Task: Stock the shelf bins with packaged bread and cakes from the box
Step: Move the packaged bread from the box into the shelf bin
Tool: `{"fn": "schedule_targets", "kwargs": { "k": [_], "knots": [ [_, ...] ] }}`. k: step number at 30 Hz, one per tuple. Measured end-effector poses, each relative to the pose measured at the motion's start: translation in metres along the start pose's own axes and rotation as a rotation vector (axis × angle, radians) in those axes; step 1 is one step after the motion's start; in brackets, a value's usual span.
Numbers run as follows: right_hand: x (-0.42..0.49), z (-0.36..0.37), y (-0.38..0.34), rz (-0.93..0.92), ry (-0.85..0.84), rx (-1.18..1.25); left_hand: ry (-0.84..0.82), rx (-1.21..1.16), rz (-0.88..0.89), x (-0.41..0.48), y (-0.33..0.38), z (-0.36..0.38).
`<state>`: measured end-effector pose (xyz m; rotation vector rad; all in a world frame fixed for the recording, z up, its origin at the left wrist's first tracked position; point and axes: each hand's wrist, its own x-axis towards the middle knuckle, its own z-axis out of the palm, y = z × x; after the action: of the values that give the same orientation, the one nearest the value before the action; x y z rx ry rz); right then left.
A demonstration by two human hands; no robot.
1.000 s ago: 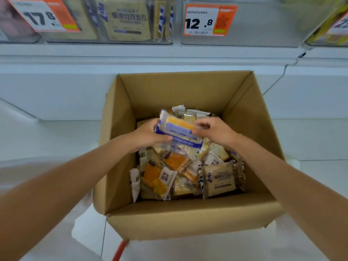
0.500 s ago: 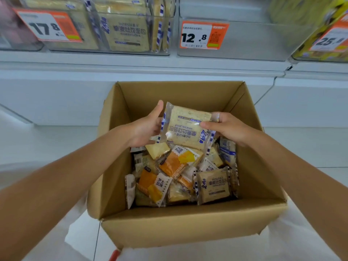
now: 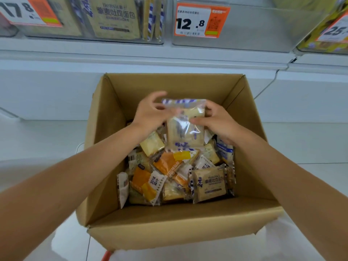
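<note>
Left hand (image 3: 150,114) and right hand (image 3: 221,124) hold one bread packet (image 3: 185,131) above the open box (image 3: 169,232).
A white shelf (image 3: 131,55) spans the far side, its clear left bin (image 3: 162,25) holding upright packs (image 3: 114,17). The cardboard box stands near, filled with a heap (image 3: 169,166) of mixed packets. The packet hangs upright over the heap's far part, left hand gripping its top-left edge, right hand pinching its right side, thumb across the front.
</note>
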<state>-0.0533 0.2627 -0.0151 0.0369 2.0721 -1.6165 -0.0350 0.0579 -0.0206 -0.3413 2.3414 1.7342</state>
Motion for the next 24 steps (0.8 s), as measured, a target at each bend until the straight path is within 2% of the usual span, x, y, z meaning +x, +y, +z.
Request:
{"fn": "schedule_targets", "kwargs": {
  "k": [1,2,3,4,5,6,8,10,13,16,19,21,24],
  "knots": [
    [0.001,-0.003,0.002,0.053,0.054,0.154,0.057,-0.182,-0.111,-0.001,-0.005,0.0],
    [0.002,-0.004,0.005,0.102,0.066,0.306,0.0,-0.288,-0.229,-0.003,-0.01,0.001],
    [0.001,-0.005,0.008,0.133,0.049,0.402,-0.139,-0.331,-0.332,-0.006,-0.015,0.004],
    [-0.001,-0.006,0.011,0.147,0.017,0.432,-0.256,-0.353,-0.393,-0.01,-0.021,0.008],
    [-0.004,-0.007,0.015,0.152,-0.028,0.415,-0.288,-0.362,-0.409,-0.012,-0.026,0.011],
    [-0.008,-0.009,0.021,0.162,-0.073,0.361,-0.239,-0.361,-0.411,-0.013,-0.03,0.013],
    [-0.014,-0.016,0.036,0.193,-0.155,0.081,-0.044,-0.312,-0.397,-0.01,-0.038,0.009],
    [-0.018,-0.022,0.059,0.235,-0.237,-0.37,0.066,-0.236,-0.404,-0.007,-0.047,0.001],
    [-0.019,-0.018,0.102,0.322,-0.41,-0.785,0.082,-0.203,-0.43,-0.01,-0.057,-0.008],
    [-0.016,-0.008,0.133,0.26,-0.465,-1.119,0.103,-0.208,-0.425,-0.012,-0.061,-0.012],
    [-0.012,-0.009,0.136,0.188,-0.457,-1.094,0.115,-0.281,-0.425,-0.013,-0.061,-0.015],
    [-0.014,-0.011,0.112,0.119,-0.431,-0.9,0.106,-0.273,-0.399,-0.012,-0.061,-0.017],
    [-0.013,-0.009,0.049,-0.087,-0.277,-0.666,0.024,-0.122,-0.316,-0.011,-0.054,-0.024]
  ]
}}
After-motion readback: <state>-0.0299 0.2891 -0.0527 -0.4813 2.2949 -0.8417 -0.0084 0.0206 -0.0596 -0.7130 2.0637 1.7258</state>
